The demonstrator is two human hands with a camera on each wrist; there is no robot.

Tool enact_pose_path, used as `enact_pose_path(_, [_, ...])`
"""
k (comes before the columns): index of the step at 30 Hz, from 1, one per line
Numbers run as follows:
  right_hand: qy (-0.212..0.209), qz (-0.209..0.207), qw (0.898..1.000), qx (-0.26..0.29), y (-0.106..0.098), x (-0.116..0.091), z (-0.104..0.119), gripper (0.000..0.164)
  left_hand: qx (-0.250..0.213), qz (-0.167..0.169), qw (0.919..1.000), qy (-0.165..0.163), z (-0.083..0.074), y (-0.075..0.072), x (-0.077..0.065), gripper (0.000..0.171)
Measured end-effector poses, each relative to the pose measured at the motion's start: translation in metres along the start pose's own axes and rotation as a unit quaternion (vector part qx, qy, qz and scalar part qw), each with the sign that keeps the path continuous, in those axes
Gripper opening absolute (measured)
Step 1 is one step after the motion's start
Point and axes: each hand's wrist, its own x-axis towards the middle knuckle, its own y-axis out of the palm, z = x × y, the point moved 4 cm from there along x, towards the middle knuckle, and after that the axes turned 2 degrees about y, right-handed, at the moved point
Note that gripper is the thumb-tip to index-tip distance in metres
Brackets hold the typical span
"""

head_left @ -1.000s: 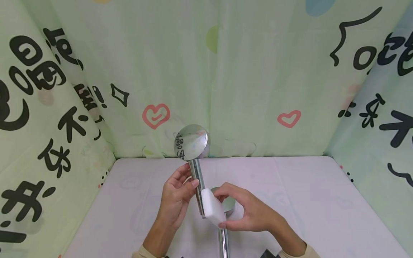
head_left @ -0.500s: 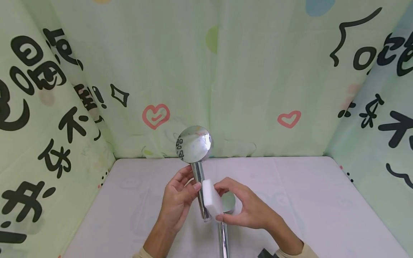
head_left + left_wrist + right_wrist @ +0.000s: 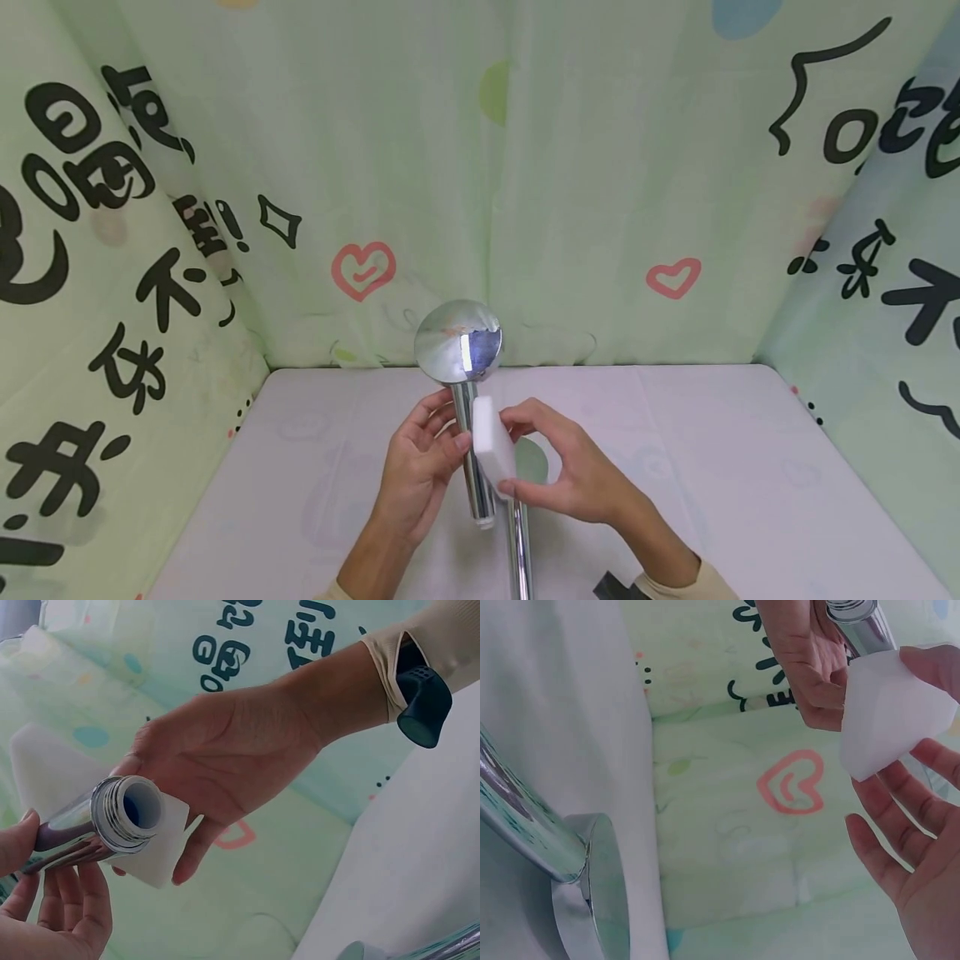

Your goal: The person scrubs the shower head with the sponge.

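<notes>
My left hand (image 3: 423, 467) grips the handle of a chrome shower head (image 3: 459, 342), its round head uppermost and tilted slightly. In the left wrist view the threaded handle end (image 3: 124, 814) faces the camera. A white sponge block (image 3: 491, 446) is pinched between the thumb and fingers of my right hand (image 3: 573, 471). It lies right along the right side of the handle. The right wrist view shows the sponge overlapping the handle. Behind and below the right hand, a second chrome shower head (image 3: 519, 550) lies on the table, partly hidden by the sponge and fingers.
The pale table (image 3: 697, 500) spreads around both hands. Printed green curtains (image 3: 585, 183) enclose its back and sides. A dark device (image 3: 618, 586) sits at my right wrist beside a beige sleeve.
The sponge has risen along the handle from near its lower end toward the middle. The held shower head has shifted slightly right and down and stands more upright.
</notes>
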Motion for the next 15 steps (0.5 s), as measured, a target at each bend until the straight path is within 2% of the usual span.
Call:
enact_pose_path(7, [0.016,-0.026,0.999,-0.014,-0.0025,0.0023,0.0,0.064,-0.019,0.011,0.9997,0.007,0.0027,0.0024,-0.0013,0.052])
enact_pose_path(12, [0.026,-0.05,0.998,-0.029,-0.0047,0.0028,-0.0017,0.065,-0.015,0.018,0.9997,0.011,0.0048,0.0027,-0.0016,0.052])
enact_pose_path(15, [0.046,-0.056,0.997,-0.035,-0.0057,0.0027,-0.0025,0.065,-0.012,0.021,0.9996,0.011,0.0053,0.0033,-0.0025,0.053])
